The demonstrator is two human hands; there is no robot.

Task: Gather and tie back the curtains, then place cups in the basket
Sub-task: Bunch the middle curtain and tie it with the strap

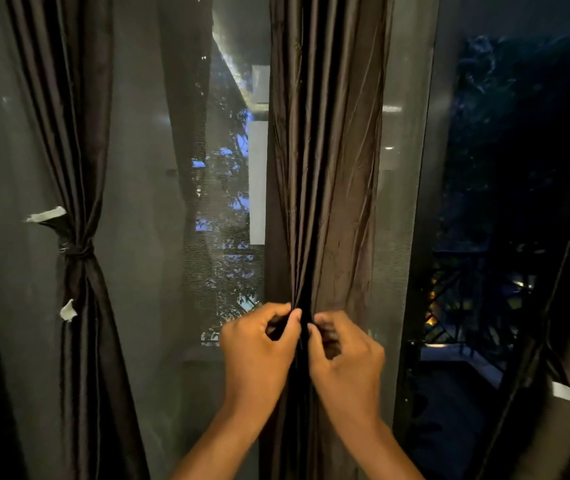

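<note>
Head view, from left to right: one dark brown shiny curtain (79,188) is already bunched and knotted with a dark tie (77,252) — so it stays off the glass. At the middle brown curtain (325,174), the left hand (259,344) and right hand (345,355) each pinch its folds, probably to tie it. No cups or basket show.

Home, curtains (325,168), balcony railing (477,299) outside
</note>
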